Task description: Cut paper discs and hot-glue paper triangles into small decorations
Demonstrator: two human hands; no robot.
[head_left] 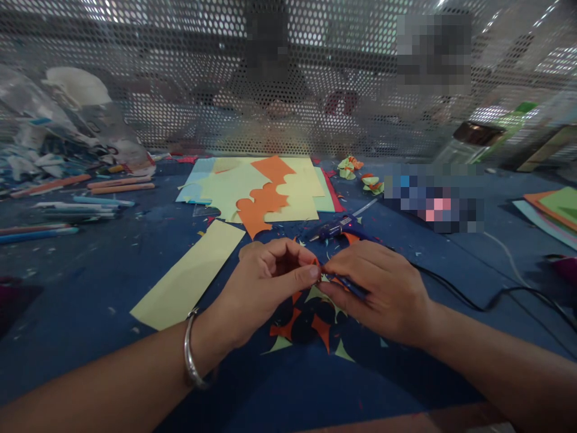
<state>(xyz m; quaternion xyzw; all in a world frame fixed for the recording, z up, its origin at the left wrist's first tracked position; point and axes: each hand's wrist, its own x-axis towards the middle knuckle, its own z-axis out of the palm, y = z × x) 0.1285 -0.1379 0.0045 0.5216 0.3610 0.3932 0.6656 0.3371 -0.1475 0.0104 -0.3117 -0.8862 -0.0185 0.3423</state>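
Note:
My left hand (274, 273), with a silver bangle (192, 352) at the wrist, is closed in a pinch on a small orange paper piece (315, 262). Meeting it from the right, my right hand (383, 285) is closed around a slim dark-blue tool (350, 285); its tip touches or nearly touches the paper, and its kind is hidden by the fingers. Just beyond the hands lies a blue glue gun (338, 227), a small red light on its body. Below the hands, orange paper scraps (321, 329) and pale green scraps (345, 350) are scattered on the dark-blue tabletop (243, 385).
A pale yellow strip (189, 273) lies left; behind it are stacked paper sheets (297, 201) with a cut-out orange sheet (261, 207). Crumpled paper flowers (372, 183), a black cable (473, 305), pens (85, 208) and a jar (469, 141) lie around. A perforated metal screen (189, 102) rises behind.

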